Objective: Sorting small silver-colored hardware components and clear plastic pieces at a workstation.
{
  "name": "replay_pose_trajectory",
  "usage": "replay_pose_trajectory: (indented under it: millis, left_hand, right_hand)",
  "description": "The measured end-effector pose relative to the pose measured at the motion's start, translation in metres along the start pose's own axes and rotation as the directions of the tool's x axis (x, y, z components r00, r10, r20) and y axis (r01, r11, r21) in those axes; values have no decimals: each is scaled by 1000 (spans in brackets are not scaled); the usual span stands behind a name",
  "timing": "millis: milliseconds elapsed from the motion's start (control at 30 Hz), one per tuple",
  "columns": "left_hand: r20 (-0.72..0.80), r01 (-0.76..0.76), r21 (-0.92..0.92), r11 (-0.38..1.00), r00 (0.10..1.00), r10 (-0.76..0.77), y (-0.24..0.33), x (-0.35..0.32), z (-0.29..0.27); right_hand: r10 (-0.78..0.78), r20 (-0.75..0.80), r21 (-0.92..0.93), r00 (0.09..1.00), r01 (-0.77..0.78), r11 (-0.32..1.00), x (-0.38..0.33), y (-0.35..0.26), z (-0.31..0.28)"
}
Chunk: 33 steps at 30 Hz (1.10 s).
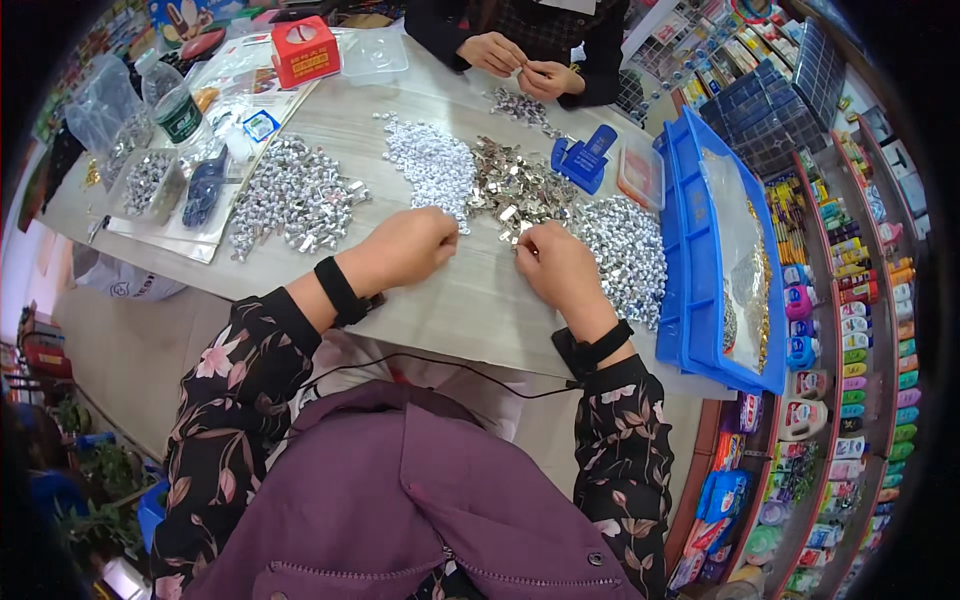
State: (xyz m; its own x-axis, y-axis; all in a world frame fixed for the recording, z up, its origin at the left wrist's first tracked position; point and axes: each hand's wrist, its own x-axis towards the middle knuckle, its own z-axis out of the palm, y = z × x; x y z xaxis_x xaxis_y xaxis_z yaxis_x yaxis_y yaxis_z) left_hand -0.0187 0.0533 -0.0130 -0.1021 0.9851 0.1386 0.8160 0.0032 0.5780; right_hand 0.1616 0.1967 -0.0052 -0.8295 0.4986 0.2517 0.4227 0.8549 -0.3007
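My left hand [415, 245] is closed, its curled fingertips at the near edge of a pile of small white round pieces [428, 160]. Whatever it pinches is hidden by the fingers. Across a short gap, my right hand [562, 265] is also closed in a pinch, touching the near edge of a heap of flat shiny metal pieces [520, 175]. Anything between those fingertips is too small to make out. To the right of that hand spreads a pile of small silver-and-white pieces [630, 260]. A similar pile of silver-and-white pieces [295, 195] lies left of my left hand.
Across the table, a person's hands [520, 68] meet over a small pile [522, 108]. A blue device [585, 160], a clear container [640, 175] and a blue tray [690, 240] stand right. At left are a bottle [172, 100], a filled tub [148, 185] and a red box [305, 52].
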Motion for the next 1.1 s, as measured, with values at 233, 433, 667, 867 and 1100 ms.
replay_pose_trajectory:
  millis: [233, 433, 667, 867, 1100]
  left_hand:
    - [208, 305, -874, 378, 938, -278, 22, -18, -18]
    - [291, 323, -943, 74, 914, -283, 23, -37, -6]
    - [315, 290, -948, -132, 911, -266, 36, -41, 7]
    - [311, 271, -947, -173, 911, -271, 39, -47, 13]
    - [323, 269, -938, -218, 907, -271, 32, -50, 18]
  right_hand:
    - [32, 36, -20, 999, -32, 999, 1, 6, -6]
    - [141, 152, 760, 978, -207, 616, -22, -36, -23]
    - [252, 199, 956, 947, -244, 163, -50, -72, 2]
    - [250, 151, 966, 956, -196, 166, -59, -71, 17]
    - [219, 312, 946, 924, -323, 14, -58, -76, 7]
